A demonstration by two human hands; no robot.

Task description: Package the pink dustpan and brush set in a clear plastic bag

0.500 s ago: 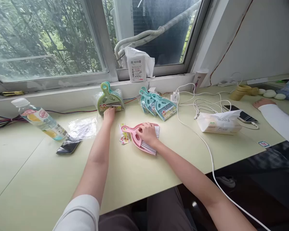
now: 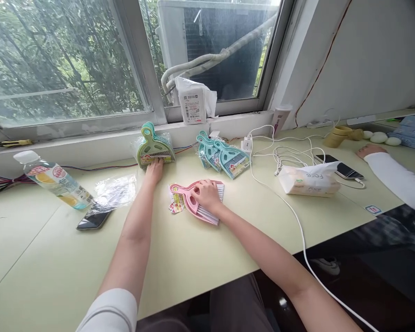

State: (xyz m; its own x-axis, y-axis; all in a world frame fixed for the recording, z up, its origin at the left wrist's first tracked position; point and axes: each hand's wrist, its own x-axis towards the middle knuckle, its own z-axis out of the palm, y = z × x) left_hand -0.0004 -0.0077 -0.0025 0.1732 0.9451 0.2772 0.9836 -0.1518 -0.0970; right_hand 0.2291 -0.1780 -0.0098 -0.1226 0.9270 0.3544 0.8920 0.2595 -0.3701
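Probably an office or workroom, given the long desk [image 2: 180, 263], window [image 2: 65, 64] and trailing cable [image 2: 302, 233].

The right hand [image 2: 207, 194] hid part of the pink dustpan [image 2: 188, 198]. Beyond the dustpan, the left hand [image 2: 154, 170] masked some label [image 2: 145, 160] — print illegible. Right of the dustpan, the edge cropped a co-worker's sleeve [image 2: 394, 177].

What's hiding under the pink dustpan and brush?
Part of a colourful printed card peeks out from under the handle end of the pink dustpan and brush. The rest underneath is covered, so I can't tell how far the card reaches or whether anything else is there.
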